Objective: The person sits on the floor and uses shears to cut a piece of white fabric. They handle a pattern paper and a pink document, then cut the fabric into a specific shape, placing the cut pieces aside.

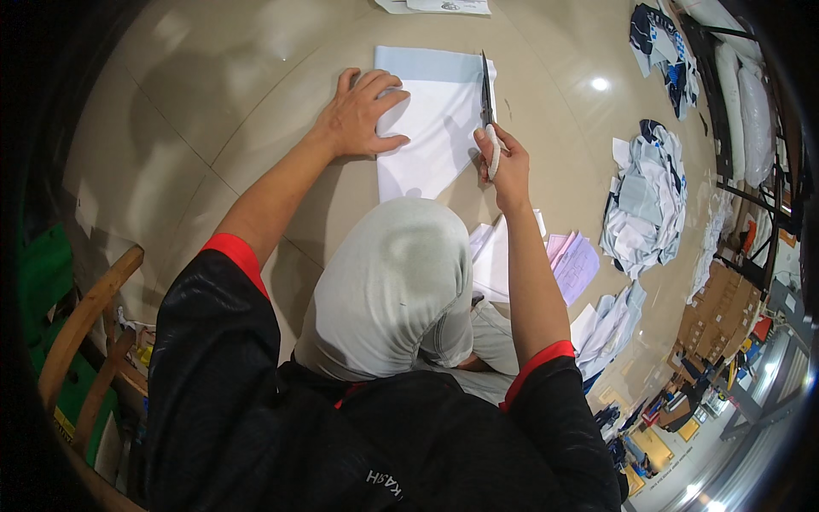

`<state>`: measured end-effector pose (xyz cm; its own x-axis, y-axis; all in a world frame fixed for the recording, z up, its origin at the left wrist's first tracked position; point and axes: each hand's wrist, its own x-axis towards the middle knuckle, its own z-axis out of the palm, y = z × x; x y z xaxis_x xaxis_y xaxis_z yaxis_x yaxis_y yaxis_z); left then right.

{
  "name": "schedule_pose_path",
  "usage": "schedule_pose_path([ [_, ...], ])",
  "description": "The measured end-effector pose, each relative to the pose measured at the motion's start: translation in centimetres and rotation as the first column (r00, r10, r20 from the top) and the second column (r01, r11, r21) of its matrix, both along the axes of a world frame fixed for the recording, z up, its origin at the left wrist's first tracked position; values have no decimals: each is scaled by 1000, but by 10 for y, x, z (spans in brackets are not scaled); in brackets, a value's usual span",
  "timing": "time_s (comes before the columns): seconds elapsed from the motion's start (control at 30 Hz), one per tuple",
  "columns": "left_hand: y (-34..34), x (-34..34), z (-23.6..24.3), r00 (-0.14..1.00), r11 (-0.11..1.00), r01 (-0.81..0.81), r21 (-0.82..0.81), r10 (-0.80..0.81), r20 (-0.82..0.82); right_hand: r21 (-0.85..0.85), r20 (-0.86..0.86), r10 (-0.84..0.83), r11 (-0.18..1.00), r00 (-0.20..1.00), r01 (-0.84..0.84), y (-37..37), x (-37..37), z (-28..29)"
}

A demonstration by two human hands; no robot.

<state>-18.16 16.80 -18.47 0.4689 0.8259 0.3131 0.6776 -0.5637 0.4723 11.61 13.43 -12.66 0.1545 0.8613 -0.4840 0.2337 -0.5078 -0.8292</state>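
Observation:
A piece of white fabric [435, 128] with a pale grey-blue band along its far end lies on the tiled floor in front of my knee. My left hand [363, 115] rests on its left edge, fingers spread and bent, holding nothing. My right hand [503, 162] is closed around the handles of a pair of scissors [487, 98]. Their dark blades point away from me along the fabric's right edge, and the handle looks wrapped in white. Whether the blades are parted is too fine to tell. The fabric's near end passes under or behind my knee.
Beside my right forearm lie white cloth pieces [492, 264] and lilac paper sheets [576, 266]. Farther right are heaps of white, grey and navy cloth [644, 200]. A rack [772, 128] with wrapped rolls stands at the right rim. A wooden chair-like frame [90, 316] is at left.

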Motion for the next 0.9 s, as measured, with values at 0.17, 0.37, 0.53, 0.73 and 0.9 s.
schedule_pose_path([
  [0.17, 0, 0, 0, 1000, 1000, -4, 4, 4, -8, -15, -150, -59, 998, 987, 57, -1, -3, -3],
  [0.37, 0, 0, 3, 1000, 1000, 0, -7, 0, -2, -6, -150, -60, 998, 987, 60, 0, -4, -5],
  [0.53, 0, 0, 3, 1000, 1000, -4, -14, 4, -6, -1, -92, -60, 998, 994, 60, 0, -5, -4],
  [0.73, -1, 0, -1, 1000, 1000, -8, 10, 8, -4, 33, -37, -26, 999, 999, 27, -1, -7, -6],
  [0.9, 1, 0, 0, 1000, 1000, -5, 6, 6, -14, 9, -73, -38, 999, 997, 39, 0, -6, -4],
])
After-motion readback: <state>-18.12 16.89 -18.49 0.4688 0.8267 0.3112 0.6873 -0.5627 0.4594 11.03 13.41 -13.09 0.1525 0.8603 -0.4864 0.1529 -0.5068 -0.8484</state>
